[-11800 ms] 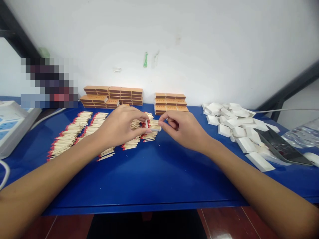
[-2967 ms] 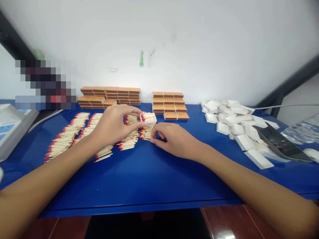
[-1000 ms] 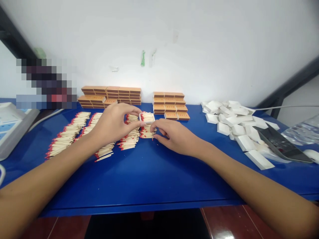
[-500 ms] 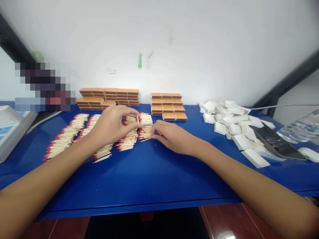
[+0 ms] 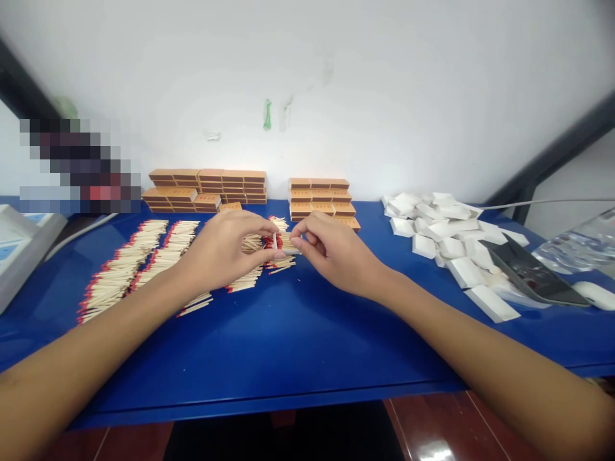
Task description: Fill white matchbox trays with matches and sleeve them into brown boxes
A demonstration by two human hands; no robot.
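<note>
Between thumb and fingers, my left hand (image 5: 235, 246) grips a small white tray (image 5: 275, 242) holding red-tipped matches, now tilted. My right hand (image 5: 331, 253) is at the tray's right side, its fingertips curled together; whether they pinch the tray or some matches is too small to tell. Under and around the tray lie loose matches (image 5: 282, 264). Two long rows of matches (image 5: 118, 274) slant across the left of the blue table, and my left hand and forearm partly cover other matches.
Orange matchboxes (image 5: 233, 182) stand stacked by the wall, with a second stack (image 5: 319, 195) to their right. A heap of white trays (image 5: 451, 250), a phone (image 5: 533, 272), a white mouse (image 5: 596, 295) and clear plastic (image 5: 581, 246) lie on the right. A white device (image 5: 29, 256) is at far left.
The tray in my left hand has tipped from lying flat. My right hand has risen slightly, nearer its edge. The view has shifted a little.
</note>
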